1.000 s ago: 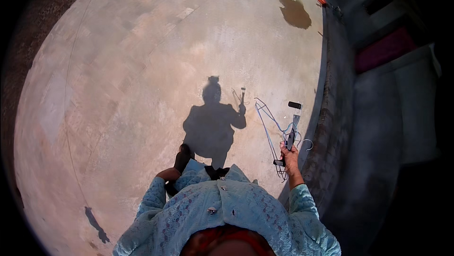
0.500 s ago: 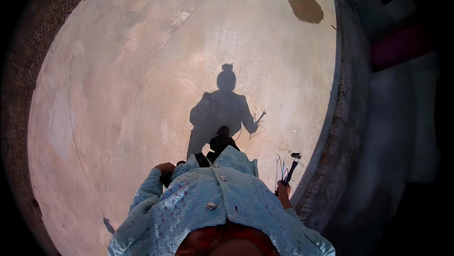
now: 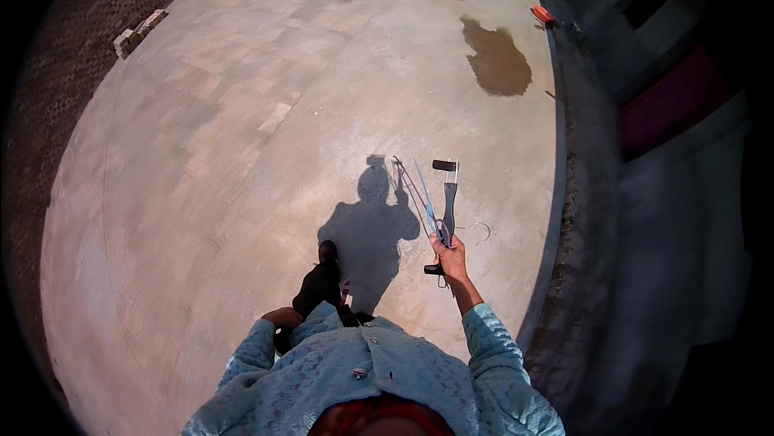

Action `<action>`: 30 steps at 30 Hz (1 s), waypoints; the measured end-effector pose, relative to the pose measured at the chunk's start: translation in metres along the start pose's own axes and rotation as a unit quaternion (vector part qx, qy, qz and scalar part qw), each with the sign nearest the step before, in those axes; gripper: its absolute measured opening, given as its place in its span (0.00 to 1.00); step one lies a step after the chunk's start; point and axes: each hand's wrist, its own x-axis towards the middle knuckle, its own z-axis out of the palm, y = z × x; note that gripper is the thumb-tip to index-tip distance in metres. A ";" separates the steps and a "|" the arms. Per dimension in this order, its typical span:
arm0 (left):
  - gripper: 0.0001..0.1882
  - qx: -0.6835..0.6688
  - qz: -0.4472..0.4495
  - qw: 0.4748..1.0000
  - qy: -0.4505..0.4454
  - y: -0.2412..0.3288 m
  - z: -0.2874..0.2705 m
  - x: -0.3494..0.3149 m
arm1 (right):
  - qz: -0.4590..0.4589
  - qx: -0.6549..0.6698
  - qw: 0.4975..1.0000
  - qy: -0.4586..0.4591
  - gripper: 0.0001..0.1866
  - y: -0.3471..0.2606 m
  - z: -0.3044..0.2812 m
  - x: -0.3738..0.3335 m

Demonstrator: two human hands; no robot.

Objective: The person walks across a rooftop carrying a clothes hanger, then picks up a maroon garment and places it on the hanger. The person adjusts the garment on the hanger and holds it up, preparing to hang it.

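Note:
Out in front to the right, my right hand (image 3: 451, 257) is closed around a small bunch of clothes hangers. One is a dark hanger (image 3: 449, 202) with a black clip at each end and a metal hook that sticks out to the right. Thin wire hangers (image 3: 425, 198), blue and dark, fan out beside it. My left hand (image 3: 282, 317) is low at my left side, close to my dark-clad leg. Its fingers are turned away from view, and something black shows right below it; whether the hand grips that is hidden.
Pale concrete ground (image 3: 201, 194) spreads ahead, with my shadow on it. A brown puddle (image 3: 496, 61) lies ahead to the right, near an orange object (image 3: 542, 14). Brick paving (image 3: 56, 57) and pale blocks (image 3: 139, 33) border the left; a ledge (image 3: 568, 259) runs along the right.
My right hand has come up and forward from my side with the hangers, which now show more fully. The view has moved ahead, and the puddle appears nearer. One foot has stepped forward.

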 end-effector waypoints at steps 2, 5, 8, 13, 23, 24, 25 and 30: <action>0.14 0.014 0.026 1.000 -0.002 0.013 -0.047 0.039 | 0.003 -0.027 1.000 0.010 0.05 -0.036 0.021 0.043; 0.15 0.022 0.033 0.999 -0.003 0.032 -0.090 0.087 | 0.038 -0.010 0.999 0.025 0.06 -0.048 0.004 0.076; 0.16 0.055 0.033 0.996 -0.058 0.036 -0.142 0.124 | 0.062 -0.021 0.996 0.059 0.06 -0.054 -0.025 0.088; 0.18 0.063 0.035 0.988 -0.139 0.041 -0.211 0.166 | 0.161 -0.058 0.960 0.222 0.07 -0.016 -0.085 0.083; 0.18 0.081 0.042 0.995 -0.042 0.167 -0.403 0.184 | 0.217 0.013 0.911 0.350 0.05 -0.013 -0.114 0.216; 0.17 0.102 0.070 0.992 -0.014 0.180 -0.420 0.182 | 0.210 0.021 0.917 0.339 0.05 -0.025 -0.113 0.249; 0.16 0.035 -0.006 0.999 0.007 0.194 -0.434 0.184 | 0.196 0.033 0.928 0.316 0.05 -0.036 -0.113 0.280; 0.16 -0.002 -0.049 0.998 0.048 0.240 -0.521 0.212 | 0.114 0.013 0.971 0.212 0.05 -0.114 -0.102 0.458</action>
